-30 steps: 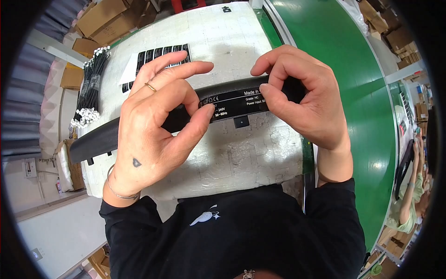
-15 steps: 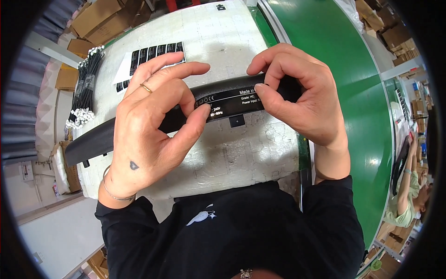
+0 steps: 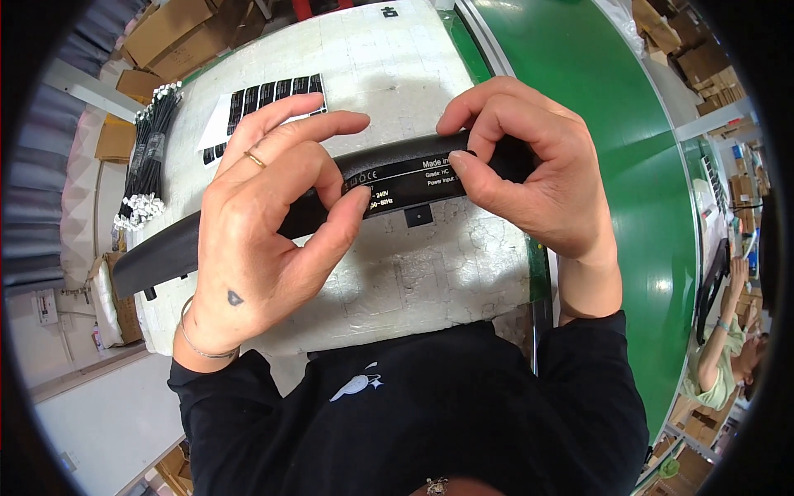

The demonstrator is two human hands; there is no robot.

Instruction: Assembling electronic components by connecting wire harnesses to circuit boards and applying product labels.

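Note:
A long, slightly curved black plastic housing (image 3: 164,250) lies slantwise across a white-covered work surface (image 3: 389,289). Over its middle is a black label (image 3: 404,187) with white print. My left hand (image 3: 263,227) pinches the label's left end between thumb and index finger, the other fingers raised. At the right end, my right hand (image 3: 542,178) has its thumb and index finger closed on the label. Whether the label touches the housing all along cannot be told. A small black tab (image 3: 419,217) sticks out from the housing's near edge.
Behind my left hand lies a sheet of black labels (image 3: 277,93). To the left rests a bundle of black cables (image 3: 153,153) with white connectors. A green conveyor belt (image 3: 628,248) runs along the right, with a person (image 3: 718,364) beyond it. Cardboard boxes (image 3: 178,37) stand far left.
My hands and the label stay almost in place; the whole view shifts slightly. At the far right, the other person's arm and a dark part by it have moved a little.

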